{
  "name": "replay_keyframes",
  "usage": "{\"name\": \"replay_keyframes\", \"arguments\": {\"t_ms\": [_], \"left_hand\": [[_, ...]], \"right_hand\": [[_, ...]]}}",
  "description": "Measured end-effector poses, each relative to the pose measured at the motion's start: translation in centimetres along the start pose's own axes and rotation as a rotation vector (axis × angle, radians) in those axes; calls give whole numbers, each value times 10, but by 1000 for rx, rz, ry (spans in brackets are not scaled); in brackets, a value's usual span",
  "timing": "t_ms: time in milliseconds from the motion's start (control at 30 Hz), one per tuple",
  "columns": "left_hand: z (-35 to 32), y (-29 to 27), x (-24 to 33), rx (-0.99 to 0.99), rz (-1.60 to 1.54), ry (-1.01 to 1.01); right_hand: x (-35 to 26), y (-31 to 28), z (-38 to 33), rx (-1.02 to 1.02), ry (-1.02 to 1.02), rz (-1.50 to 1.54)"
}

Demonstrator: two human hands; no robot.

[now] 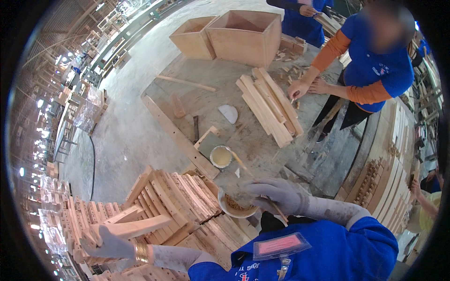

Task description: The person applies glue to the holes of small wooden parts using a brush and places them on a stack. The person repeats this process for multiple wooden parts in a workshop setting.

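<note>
My left hand (108,242), in a grey glove, closes around the end of a pale wooden piece (140,227) with holes near that end. The piece sits above a stack of similar wooden parts (164,199). My right hand (279,195), also gloved, is closed on a thin wooden stick (241,163). One end of the stick reaches the rim of a white cup of pale yellowish liquid (221,156); the other shows below my palm. Under my right fingers is a pale bowl of small brown pieces (238,206), partly hidden by the hand.
A person (382,61) across the worktable (187,77) handles small wooden bits beside a bundle of wooden strips (269,107). Two wooden boxes (243,35) stand at the far edge. A white half-round piece (228,114) lies mid-table. More curved boards (389,187) are stacked right.
</note>
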State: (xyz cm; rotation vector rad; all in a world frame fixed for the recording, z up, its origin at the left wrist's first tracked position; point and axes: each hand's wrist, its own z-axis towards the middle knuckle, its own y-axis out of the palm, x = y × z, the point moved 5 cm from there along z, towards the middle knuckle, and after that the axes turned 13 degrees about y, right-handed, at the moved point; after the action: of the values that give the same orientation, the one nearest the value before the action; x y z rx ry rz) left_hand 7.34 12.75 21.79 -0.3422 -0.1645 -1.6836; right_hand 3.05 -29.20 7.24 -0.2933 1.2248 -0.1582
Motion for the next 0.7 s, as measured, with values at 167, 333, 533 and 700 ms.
{"name": "replay_keyframes", "arguments": {"t_ms": [167,333,533,700], "left_hand": [[0,-37,138,-128,-683,-41],[-58,-9,190,-409,-859,-24],[-139,49,267,-510,-885,-61],[-172,60,283,-467,-1001,-256]], "right_hand": [[-69,-8,19,52,-238,173],[-101,-7,10,129,-377,185],[-48,-21,9,245,-264,89],[-15,-29,15,288,-199,33]]}}
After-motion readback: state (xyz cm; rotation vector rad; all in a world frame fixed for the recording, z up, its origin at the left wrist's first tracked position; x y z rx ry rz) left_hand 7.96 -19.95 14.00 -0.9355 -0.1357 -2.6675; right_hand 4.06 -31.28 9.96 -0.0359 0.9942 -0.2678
